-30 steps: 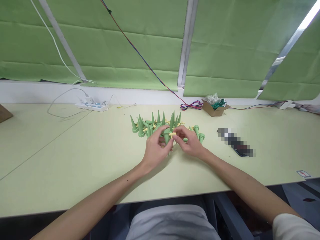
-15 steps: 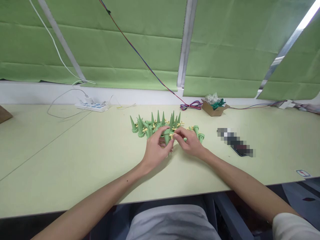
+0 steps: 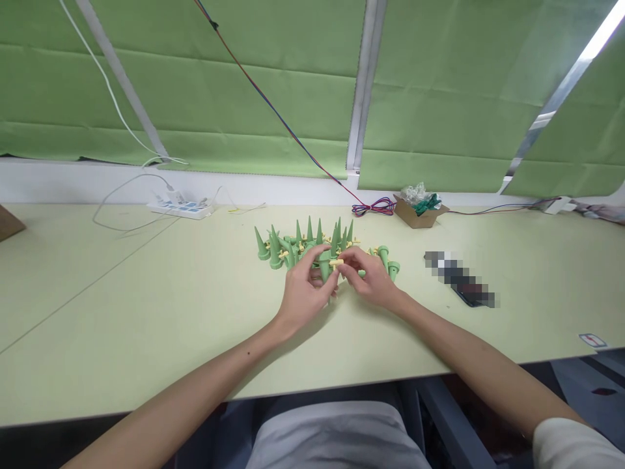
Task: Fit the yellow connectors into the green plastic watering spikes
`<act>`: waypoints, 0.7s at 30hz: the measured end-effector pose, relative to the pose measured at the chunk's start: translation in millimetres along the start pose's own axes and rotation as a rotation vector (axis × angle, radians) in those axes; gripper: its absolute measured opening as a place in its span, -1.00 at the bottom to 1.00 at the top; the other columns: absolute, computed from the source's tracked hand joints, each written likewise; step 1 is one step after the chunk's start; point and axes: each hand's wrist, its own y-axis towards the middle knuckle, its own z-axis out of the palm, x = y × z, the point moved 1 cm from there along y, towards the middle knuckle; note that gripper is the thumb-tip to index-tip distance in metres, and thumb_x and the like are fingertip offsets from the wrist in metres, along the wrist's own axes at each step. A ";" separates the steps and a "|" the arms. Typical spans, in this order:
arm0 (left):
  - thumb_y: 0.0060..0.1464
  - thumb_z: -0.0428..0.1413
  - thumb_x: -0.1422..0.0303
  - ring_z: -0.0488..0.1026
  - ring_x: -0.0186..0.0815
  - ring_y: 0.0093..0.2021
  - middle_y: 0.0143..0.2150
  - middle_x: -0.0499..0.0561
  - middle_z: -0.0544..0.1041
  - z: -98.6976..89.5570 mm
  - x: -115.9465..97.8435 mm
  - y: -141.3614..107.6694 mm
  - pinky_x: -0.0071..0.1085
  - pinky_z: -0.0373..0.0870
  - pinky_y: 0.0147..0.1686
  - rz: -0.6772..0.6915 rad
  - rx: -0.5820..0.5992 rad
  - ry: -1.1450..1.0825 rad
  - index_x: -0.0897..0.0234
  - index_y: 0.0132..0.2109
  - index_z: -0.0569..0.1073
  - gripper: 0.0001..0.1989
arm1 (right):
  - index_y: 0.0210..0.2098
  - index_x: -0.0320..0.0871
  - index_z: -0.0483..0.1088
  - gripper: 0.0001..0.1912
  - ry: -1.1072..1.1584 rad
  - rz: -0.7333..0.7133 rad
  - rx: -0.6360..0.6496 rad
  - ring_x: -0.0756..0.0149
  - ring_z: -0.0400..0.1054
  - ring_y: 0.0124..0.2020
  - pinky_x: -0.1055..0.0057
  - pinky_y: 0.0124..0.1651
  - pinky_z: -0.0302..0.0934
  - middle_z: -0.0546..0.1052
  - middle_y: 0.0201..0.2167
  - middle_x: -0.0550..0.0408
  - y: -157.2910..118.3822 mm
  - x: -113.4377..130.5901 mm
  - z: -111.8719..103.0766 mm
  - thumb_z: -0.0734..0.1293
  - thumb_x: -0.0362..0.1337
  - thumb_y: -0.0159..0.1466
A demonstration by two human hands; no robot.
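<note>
Green, likely light and stiff, the cone (image 3: 325, 267) suits holding near its broad end; our left hand (image 3: 306, 286) clasps it; our right hand (image 3: 372, 277) pinches the yellow piece (image 3: 336, 262).

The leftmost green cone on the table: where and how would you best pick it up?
I'd pinch the leftmost green cone by its tapered body, just above the wider base, coming from the left. It stands point up, and the next cone stands close on its right, leaving less finger room there.
</note>
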 end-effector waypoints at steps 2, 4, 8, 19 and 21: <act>0.14 0.20 0.24 0.55 -0.27 -0.55 -0.38 -0.06 0.57 0.0 1.2 0.3 -0.37 0.54 -0.55 0.002 0.004 0.001 0.17 0.13 0.35 -0.57 | -0.22 -0.11 0.30 -0.90 -0.010 0.001 0.006 0.40 0.26 -0.53 0.45 -0.46 0.10 0.43 -0.49 0.16 0.0 -0.5 0.0 0.22 -0.24 0.43; 0.14 0.20 0.24 0.56 -0.26 -0.55 -0.39 -0.06 0.56 -0.2 2.4 0.4 -0.37 0.54 -0.55 0.008 0.007 0.010 0.17 0.13 0.36 -0.57 | -0.23 -0.11 0.29 -0.89 -0.025 0.003 0.011 0.42 0.21 -0.56 0.45 -0.46 0.09 0.40 -0.52 0.19 0.0 -0.8 -0.2 0.20 -0.24 0.43; 0.14 0.20 0.24 0.55 -0.26 -0.55 -0.44 -0.09 0.52 -0.8 2.9 0.1 -0.38 0.53 -0.54 0.015 0.012 0.046 0.17 0.14 0.36 -0.56 | -0.30 -0.11 0.28 -0.83 -0.062 -0.015 0.005 0.42 0.16 -0.58 0.45 -0.45 0.06 0.36 -0.55 0.21 1.1 0.1 -1.1 0.18 -0.25 0.43; 0.13 0.19 0.25 0.55 -0.28 -0.52 -0.37 -0.05 0.57 -1.1 5.0 0.1 -0.38 0.53 -0.51 0.019 0.008 0.059 0.17 0.17 0.37 -0.54 | -0.35 -0.12 0.29 -0.79 -0.068 -0.009 -0.016 0.44 0.14 -0.58 0.46 -0.47 0.03 0.34 -0.56 0.21 0.7 0.0 -0.4 0.18 -0.25 0.43; 0.14 0.19 0.24 0.53 -0.30 -0.54 -0.38 -0.05 0.56 -0.9 6.2 0.3 -0.39 0.53 -0.52 0.010 0.012 0.031 0.17 0.18 0.36 -0.53 | -0.28 -0.12 0.32 -0.85 -0.034 -0.003 -0.019 0.43 0.17 -0.56 0.46 -0.47 0.05 0.36 -0.54 0.20 -0.1 -0.3 -0.1 0.21 -0.24 0.42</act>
